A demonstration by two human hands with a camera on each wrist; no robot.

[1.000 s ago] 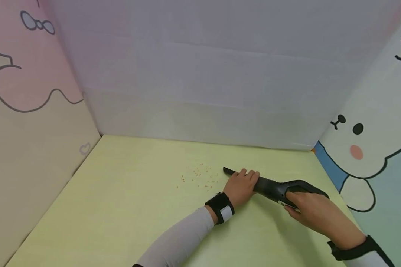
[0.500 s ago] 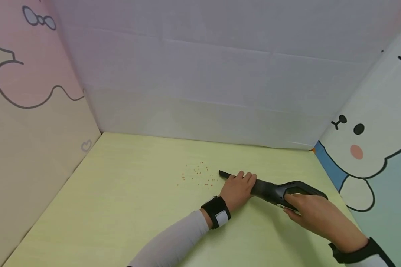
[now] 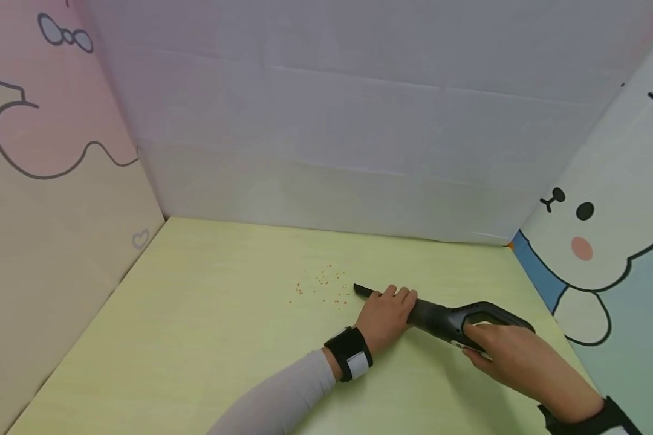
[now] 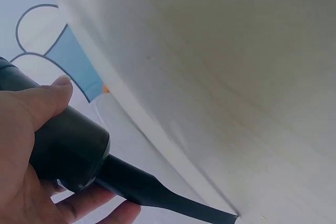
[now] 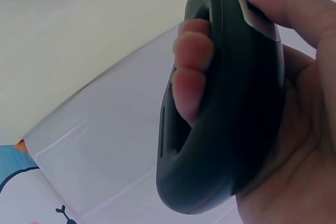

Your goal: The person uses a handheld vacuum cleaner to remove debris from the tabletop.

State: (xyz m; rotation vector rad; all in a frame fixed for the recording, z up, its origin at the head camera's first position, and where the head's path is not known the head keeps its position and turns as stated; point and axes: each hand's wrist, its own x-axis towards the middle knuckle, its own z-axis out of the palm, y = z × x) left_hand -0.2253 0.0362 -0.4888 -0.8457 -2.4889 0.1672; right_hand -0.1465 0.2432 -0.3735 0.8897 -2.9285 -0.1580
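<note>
A black handheld vacuum cleaner [image 3: 435, 319] with a narrow flat nozzle is held slantwise over the pale yellow table [image 3: 207, 338]. My right hand [image 3: 528, 362] grips its loop handle; in the right wrist view the fingers [image 5: 191, 56] come through the loop and the thumb lies on a light panel. My left hand [image 3: 386, 317] holds the front of the body, its thumb on one side and fingers on the other, as the left wrist view shows. The nozzle tip [image 3: 361, 290] points left, just right of scattered orange-red crumbs [image 3: 326, 284].
A pale back wall [image 3: 326, 151] rises behind the table. On the left stands a pink and beige panel [image 3: 60, 241], on the right a panel with a cartoon animal [image 3: 604, 241]. Black bands circle both wrists.
Both hands have brought the vacuum cleaner slightly left and toward the person. Its nozzle tip has come nearer to the right side of the crumbs. Both grips look the same.
</note>
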